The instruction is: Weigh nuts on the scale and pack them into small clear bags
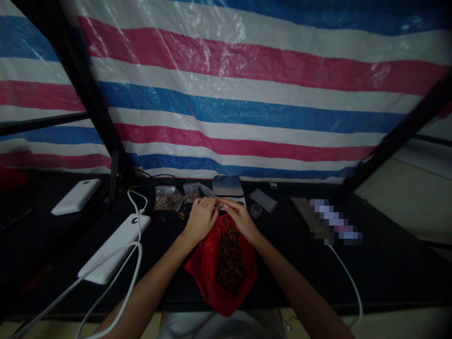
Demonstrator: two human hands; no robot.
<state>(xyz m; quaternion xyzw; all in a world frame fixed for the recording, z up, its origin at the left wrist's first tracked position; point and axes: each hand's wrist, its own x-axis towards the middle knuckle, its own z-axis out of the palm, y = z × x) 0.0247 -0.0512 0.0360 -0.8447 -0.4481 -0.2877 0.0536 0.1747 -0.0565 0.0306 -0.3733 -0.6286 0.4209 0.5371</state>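
My left hand (pixel 202 215) and my right hand (pixel 240 217) meet at the fingertips above the far rim of a red plastic bag (pixel 206 268). Both are closed in a pinch on what looks like a small clear plastic bag (pixel 207 190), mostly hidden by the fingers. Inside the open red bag lies a heap of small brown dried pieces (pixel 231 261). Just beyond my hands sits a flat scale (pixel 228 186) with a shiny top, its front partly covered. Filled clear bags (pixel 164 198) of brown pieces lie left of it.
A small clear cup (pixel 256 210) and a flat clear bag (pixel 264 200) lie to the right. Farther right is a phone-like device (pixel 310 219), partly blurred, with a cable. White power banks (pixel 113 249) and a looping white cable (pixel 139 259) occupy the left. Striped sheeting (pixel 247 108) hangs behind the black table.
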